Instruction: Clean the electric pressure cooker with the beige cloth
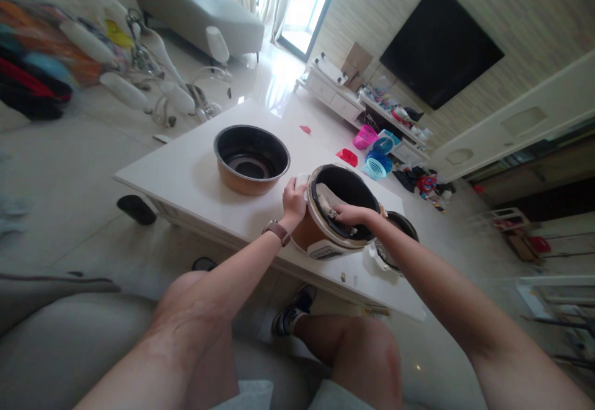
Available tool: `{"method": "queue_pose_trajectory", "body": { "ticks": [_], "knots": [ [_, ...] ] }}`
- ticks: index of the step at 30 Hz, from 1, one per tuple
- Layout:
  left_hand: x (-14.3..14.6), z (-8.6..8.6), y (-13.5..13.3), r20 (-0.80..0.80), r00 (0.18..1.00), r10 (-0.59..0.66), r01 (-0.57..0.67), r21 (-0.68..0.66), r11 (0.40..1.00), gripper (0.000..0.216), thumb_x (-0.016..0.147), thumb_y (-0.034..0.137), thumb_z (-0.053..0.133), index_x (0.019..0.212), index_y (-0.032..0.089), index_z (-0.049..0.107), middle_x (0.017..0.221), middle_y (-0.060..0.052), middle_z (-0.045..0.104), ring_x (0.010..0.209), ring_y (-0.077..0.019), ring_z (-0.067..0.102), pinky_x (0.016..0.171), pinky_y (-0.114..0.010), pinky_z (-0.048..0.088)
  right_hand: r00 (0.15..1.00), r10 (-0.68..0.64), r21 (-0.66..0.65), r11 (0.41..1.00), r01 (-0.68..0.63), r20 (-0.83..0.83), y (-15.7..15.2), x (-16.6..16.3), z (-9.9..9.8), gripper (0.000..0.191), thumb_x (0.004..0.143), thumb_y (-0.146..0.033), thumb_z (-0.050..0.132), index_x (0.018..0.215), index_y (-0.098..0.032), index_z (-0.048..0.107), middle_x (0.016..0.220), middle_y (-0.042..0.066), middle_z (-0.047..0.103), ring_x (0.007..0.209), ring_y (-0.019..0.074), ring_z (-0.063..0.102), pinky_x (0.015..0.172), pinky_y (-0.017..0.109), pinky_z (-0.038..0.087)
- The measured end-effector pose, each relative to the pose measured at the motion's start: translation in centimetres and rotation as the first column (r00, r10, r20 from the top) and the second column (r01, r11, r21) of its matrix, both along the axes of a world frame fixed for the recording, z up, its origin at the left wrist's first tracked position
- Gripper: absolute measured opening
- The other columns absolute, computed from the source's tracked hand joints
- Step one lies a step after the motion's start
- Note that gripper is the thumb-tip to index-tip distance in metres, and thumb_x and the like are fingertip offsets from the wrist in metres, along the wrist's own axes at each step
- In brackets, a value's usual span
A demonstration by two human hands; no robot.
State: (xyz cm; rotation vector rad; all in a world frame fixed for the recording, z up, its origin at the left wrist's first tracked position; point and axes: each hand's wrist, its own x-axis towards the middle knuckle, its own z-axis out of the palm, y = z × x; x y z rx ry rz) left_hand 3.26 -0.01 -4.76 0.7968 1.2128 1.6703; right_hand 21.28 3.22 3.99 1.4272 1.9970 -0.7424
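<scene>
A rice cooker body [325, 236] stands tilted on the white low table [186, 174], its dark cavity facing up. My left hand [294, 202], with a brown watch on the wrist, grips the cooker's left side. My right hand [353, 214] reaches inside the cavity and presses a light cloth [328, 202] against the inner wall. The cooker's removed inner pot [251, 158], copper outside and dark inside, sits to the left on the table. The cooker's lid [395, 242] hangs open on the right, partly behind my right forearm.
Small red pieces [348, 157] lie on the table's far side. Pink and blue baskets [376, 152] sit on the floor beyond, near a low TV cabinet [339, 97] under a wall television. A fallen white lamp fixture [153, 81] lies at left. My knees and a shoe are below the table edge.
</scene>
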Motion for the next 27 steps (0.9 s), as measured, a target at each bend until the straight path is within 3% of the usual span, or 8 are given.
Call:
{"method": "queue_pose_trajectory", "body": {
  "ticks": [5, 9, 17, 27],
  "knots": [
    [0.1, 0.0, 0.0, -0.002, 1.000, 0.015, -0.015, -0.010, 1.000, 0.008, 0.091, 0.029, 0.058, 0.085, 0.024, 0.059, 0.091, -0.004, 0.069, 0.100, -0.0250, 0.062, 0.097, -0.034, 0.046, 0.998, -0.067, -0.043, 0.997, 0.067, -0.007, 0.2, -0.4, 0.3, 0.033, 0.084, -0.011, 0.061, 0.114, -0.017, 0.074, 0.111, 0.009, 0.080, 0.099, 0.0245, 0.076, 0.085, 0.028, 0.059],
    [0.0, 0.0, 0.1, 0.017, 1.000, -0.004, 0.004, 0.006, 1.000, 0.008, 0.091, 0.029, 0.058, 0.085, 0.024, 0.060, 0.093, -0.004, 0.071, 0.097, -0.0244, 0.062, 0.097, -0.035, 0.046, 0.999, -0.044, -0.052, 0.998, 0.045, 0.024, 0.1, -1.0, 0.6, 0.032, 0.086, -0.010, 0.061, 0.115, -0.017, 0.074, 0.112, 0.009, 0.080, 0.102, 0.0244, 0.076, 0.085, 0.026, 0.058],
    [-0.3, -0.4, 0.2, -0.011, 1.000, -0.029, 0.030, 0.035, 0.999, 0.008, 0.092, 0.028, 0.059, 0.087, 0.023, 0.063, 0.092, -0.004, 0.071, 0.091, -0.0234, 0.062, 0.091, -0.034, 0.047, 0.991, -0.052, -0.073, 0.995, 0.062, 0.125, 0.4, -1.8, 0.7, 0.023, 0.088, -0.011, 0.063, 0.107, -0.015, 0.073, 0.094, 0.007, 0.080, 0.086, 0.0215, 0.077, 0.076, 0.025, 0.057],
    [-0.3, 0.0, 0.2, -0.015, 1.000, 0.001, -0.001, 0.015, 1.000, 0.006, 0.090, 0.025, 0.059, 0.085, 0.023, 0.061, 0.092, -0.003, 0.070, 0.090, -0.0217, 0.060, 0.088, -0.031, 0.045, 0.994, -0.032, -0.098, 0.994, 0.042, 0.105, 0.7, -2.0, 1.3, 0.020, 0.092, -0.012, 0.061, 0.107, -0.013, 0.074, 0.115, 0.012, 0.081, 0.105, 0.0244, 0.077, 0.085, 0.025, 0.058]
  ]
}}
